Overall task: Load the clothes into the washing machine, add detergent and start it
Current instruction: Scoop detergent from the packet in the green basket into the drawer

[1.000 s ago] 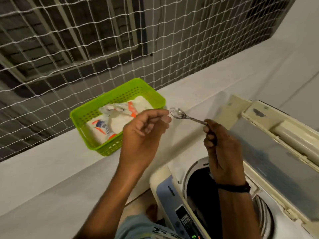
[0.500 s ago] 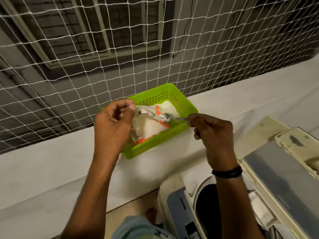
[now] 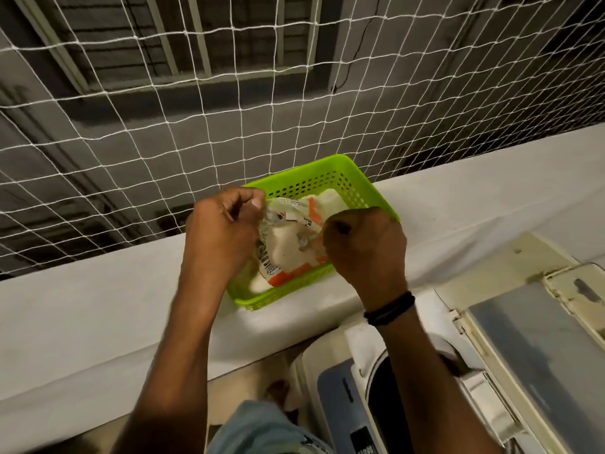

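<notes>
Now that both fists sit over the bright green perforated plastic basket [image 3: 330,172] mid-frame, you're back for detergent: left hand [image 3: 222,231] pinches the clear orange-printed powder pouch [image 3: 288,244] open, right hand [image 3: 366,247] closed w/ spoon hidden.

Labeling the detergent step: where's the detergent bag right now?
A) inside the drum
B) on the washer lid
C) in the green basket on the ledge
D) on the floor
C: the detergent bag lies in the green basket on the white ledge, with the left hand pinching its edge and the right hand fisted over it.
</notes>
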`<state>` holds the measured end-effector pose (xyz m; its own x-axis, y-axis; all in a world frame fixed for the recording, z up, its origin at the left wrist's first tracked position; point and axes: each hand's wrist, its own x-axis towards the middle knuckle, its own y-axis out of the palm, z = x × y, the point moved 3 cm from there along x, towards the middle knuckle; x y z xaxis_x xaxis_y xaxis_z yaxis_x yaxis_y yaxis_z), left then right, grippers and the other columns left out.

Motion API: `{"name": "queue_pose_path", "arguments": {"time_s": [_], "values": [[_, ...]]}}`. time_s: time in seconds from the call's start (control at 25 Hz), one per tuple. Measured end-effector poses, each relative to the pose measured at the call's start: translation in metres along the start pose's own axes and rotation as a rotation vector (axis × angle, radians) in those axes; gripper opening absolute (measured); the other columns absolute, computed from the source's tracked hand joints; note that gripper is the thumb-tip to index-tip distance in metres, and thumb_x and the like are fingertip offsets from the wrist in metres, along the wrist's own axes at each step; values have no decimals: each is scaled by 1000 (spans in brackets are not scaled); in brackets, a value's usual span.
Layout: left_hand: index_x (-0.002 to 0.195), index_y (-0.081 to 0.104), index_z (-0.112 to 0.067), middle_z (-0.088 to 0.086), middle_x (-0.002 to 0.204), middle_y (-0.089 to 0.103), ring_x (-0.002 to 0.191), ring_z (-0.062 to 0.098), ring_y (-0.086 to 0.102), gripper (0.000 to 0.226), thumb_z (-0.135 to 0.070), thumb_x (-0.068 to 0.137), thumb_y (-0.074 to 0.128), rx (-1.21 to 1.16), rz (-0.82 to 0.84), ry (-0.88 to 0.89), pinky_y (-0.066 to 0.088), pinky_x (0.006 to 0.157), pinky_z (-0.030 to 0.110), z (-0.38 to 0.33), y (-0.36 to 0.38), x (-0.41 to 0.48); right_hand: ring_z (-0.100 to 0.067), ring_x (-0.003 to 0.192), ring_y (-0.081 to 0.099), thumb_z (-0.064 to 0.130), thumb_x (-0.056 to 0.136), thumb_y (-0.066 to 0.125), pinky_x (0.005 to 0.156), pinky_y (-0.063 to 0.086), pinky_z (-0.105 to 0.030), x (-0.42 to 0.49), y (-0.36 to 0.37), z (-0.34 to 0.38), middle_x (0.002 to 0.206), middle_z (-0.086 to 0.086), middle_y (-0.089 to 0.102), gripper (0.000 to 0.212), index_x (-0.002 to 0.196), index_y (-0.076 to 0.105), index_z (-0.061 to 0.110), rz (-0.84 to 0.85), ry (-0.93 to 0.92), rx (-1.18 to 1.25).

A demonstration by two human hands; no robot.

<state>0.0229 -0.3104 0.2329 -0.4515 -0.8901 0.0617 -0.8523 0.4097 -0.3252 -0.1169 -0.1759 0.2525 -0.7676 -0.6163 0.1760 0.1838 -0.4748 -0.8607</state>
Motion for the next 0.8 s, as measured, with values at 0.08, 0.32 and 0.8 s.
{"name": "queue_pose_path", "arguments": {"time_s": [0.08,0.32,0.8], "values": [[85,73,-43,-4,83,75,85,26,72,18,-33,86,57,-13,14,3,58,81,49,4,0,4,-29,68,67,30,86,58,59,53,-30,5,9,3,68,-4,71,23,76,75,17,54,-18,45],[86,71,-35,2,83,74,84,30,71,19,-25,88,55,14,36,13,58,78,50,8,-2,8,-24,72,72,20,74,64,67,59,-36,14,23,1,70,-1,75,15,74,79,22,216,76,244],[88,73,-42,-11,86,74,82,18,71,17,-30,87,61,-4,21,40,58,80,48,-3,-2,2,-9,42,43,15,80,70,41,32,-17,-13,-22,-35,69,-4,76,9,75,78,17,242,361,707]]}}
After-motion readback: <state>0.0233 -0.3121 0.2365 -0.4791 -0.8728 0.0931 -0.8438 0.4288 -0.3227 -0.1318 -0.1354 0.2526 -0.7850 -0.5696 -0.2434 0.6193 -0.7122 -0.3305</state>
